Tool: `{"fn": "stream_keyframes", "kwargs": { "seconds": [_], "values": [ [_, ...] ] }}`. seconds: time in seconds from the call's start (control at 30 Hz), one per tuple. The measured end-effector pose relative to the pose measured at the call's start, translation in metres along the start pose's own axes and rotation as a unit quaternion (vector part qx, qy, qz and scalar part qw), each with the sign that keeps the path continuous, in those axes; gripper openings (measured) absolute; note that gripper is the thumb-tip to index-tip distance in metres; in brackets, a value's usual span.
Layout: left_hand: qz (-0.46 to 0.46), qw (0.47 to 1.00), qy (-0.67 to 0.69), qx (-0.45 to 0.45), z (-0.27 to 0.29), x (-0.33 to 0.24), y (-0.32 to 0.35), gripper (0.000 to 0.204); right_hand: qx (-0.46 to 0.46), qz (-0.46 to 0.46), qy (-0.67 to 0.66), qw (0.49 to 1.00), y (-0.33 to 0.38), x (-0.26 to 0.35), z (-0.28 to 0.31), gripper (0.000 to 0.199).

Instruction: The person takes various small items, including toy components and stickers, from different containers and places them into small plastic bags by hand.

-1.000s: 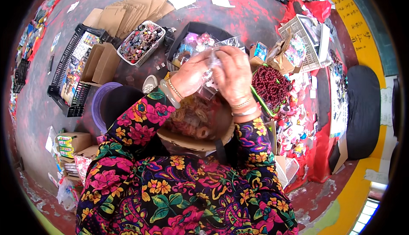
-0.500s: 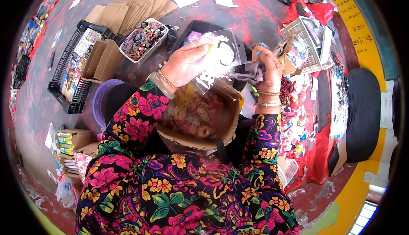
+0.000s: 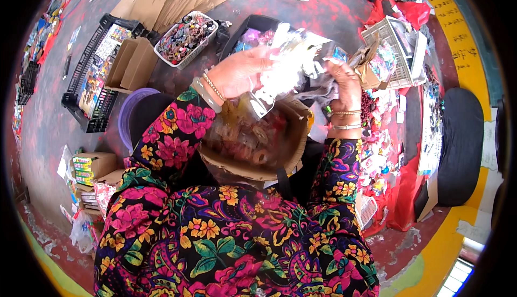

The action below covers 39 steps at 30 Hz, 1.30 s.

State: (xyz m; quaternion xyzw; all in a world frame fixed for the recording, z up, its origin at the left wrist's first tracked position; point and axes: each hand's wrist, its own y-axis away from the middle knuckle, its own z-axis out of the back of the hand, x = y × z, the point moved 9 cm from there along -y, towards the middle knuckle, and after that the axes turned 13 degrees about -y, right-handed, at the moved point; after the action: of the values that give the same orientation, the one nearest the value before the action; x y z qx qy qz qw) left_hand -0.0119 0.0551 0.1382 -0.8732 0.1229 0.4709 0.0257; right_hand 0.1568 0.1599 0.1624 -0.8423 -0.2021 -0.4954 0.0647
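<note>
The crinkly clear plastic bag (image 3: 293, 65) is held up high over the round brown cardboard box (image 3: 258, 140) on the lap. It could be dropped, because it is slippery and pulled from two sides; small things might be spilled onto the floor. The left hand (image 3: 237, 73) is closed on the bag's left side, wrist bent. The right hand (image 3: 344, 81) is pinched on its right edge.

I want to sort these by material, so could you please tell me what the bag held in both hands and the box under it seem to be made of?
The bag looks like thin clear plastic film: glossy, crinkled, see-through. The box looks like plain brown cardboard: matt, with a raw bent rim.
</note>
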Motion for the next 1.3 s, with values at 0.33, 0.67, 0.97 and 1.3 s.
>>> {"fn": "stream_keyframes", "kwargs": {
  "seconds": [0.33, 0.67, 0.97, 1.3],
  "values": [
    [-0.284, 0.787, -0.49, -0.244, 0.045, -0.118, 0.064, 0.027, 0.097, -0.197, 0.152, 0.964, 0.045, -0.053, -0.002, 0.012],
    [-0.187, 0.968, -0.008, -0.166, 0.053, -0.101, 0.049, 0.014, 0.255, -0.29, 0.397, 0.832, 0.105, -0.311, 0.0, 0.025],
    [-0.15, 0.966, 0.008, -0.208, 0.062, -0.083, 0.042, 0.013, 0.418, -0.371, 0.647, 0.518, 0.175, -0.373, 0.052, 0.041],
    [-0.163, 0.977, 0.037, -0.136, 0.061, -0.063, 0.02, 0.012, 0.28, -0.424, 0.368, 0.778, 0.084, -0.112, -0.063, 0.027]
  ]
}}
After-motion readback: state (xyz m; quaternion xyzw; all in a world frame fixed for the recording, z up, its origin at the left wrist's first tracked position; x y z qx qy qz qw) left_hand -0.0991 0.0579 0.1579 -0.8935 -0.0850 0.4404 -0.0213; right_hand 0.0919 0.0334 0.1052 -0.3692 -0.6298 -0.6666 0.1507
